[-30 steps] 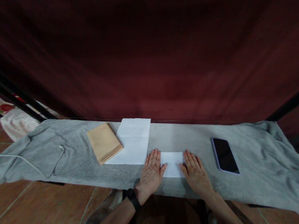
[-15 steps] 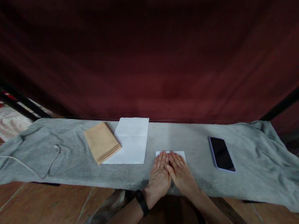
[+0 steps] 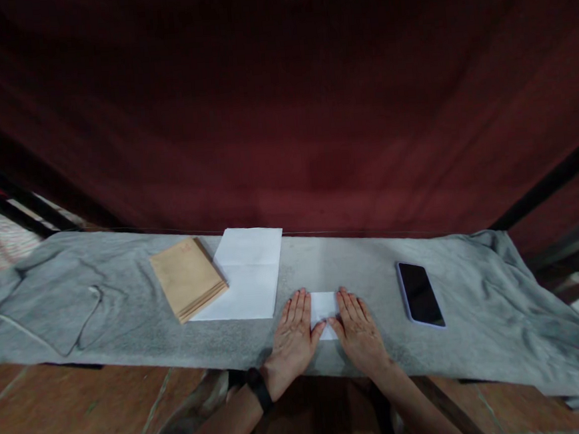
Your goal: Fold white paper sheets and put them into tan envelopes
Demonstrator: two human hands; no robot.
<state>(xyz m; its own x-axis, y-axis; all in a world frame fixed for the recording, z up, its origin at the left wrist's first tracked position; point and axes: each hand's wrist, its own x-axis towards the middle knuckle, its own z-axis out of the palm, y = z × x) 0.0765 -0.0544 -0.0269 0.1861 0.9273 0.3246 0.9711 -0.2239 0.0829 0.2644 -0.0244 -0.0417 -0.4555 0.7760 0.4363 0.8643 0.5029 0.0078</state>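
A small piece of white paper [image 3: 323, 305], seemingly folded, lies flat on the grey cloth in front of me. My left hand [image 3: 292, 330], with a black band on the wrist, rests flat over the paper's left edge. Over its right edge lies my right hand [image 3: 359, 328], palm down. Both hands are open, fingers stretched away from me, and the two thumbs point inward across the paper's lower part. Between the hands the middle of the paper shows; its side edges are hidden under the fingers.
Left of my hands lie larger white sheets [image 3: 251, 270] with a crease, partly under a stack of brown envelopes [image 3: 188, 275]. A phone [image 3: 420, 293] in a purple case is on the right. A white cable [image 3: 22, 326] crosses the grey cloth [image 3: 128, 330]. Behind hangs a dark red curtain [image 3: 284, 144].
My hands, which were together over the middle of the small paper, have slid apart to its left and right sides, uncovering its middle. The view has shifted slightly.
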